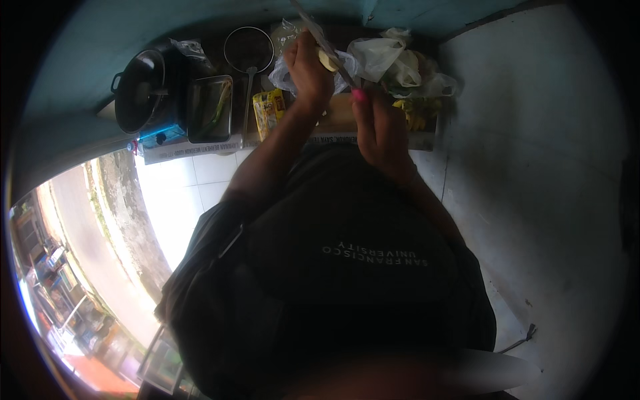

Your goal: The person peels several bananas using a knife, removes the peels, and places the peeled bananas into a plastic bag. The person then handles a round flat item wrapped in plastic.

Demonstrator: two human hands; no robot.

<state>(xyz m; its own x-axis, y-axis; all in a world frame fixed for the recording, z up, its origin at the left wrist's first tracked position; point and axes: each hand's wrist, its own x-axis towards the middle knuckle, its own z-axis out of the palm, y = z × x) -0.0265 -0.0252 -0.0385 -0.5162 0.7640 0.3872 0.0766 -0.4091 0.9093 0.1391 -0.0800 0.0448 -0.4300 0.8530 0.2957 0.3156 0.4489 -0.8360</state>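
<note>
My left hand [310, 72] is raised over the table and grips a pale yellow piece of food [328, 60], whose kind I cannot make out. In my right hand [379, 122] is a knife [330, 50] with a pink handle. Its long blade slants up and to the left, across the pale piece and close to my left fingers. Below both hands lies a wooden cutting board [340, 111], partly hidden by my forearm and right hand. A few small pale bits rest by the board's left side.
A dark wok [140, 92] stands at the left, beside a metal tray [210, 107] holding a green stalk. A long-handled strainer [248, 50] and a yellow packet [268, 112] lie nearer the middle. White plastic bags [382, 57] crowd the back right, above something yellow [417, 112].
</note>
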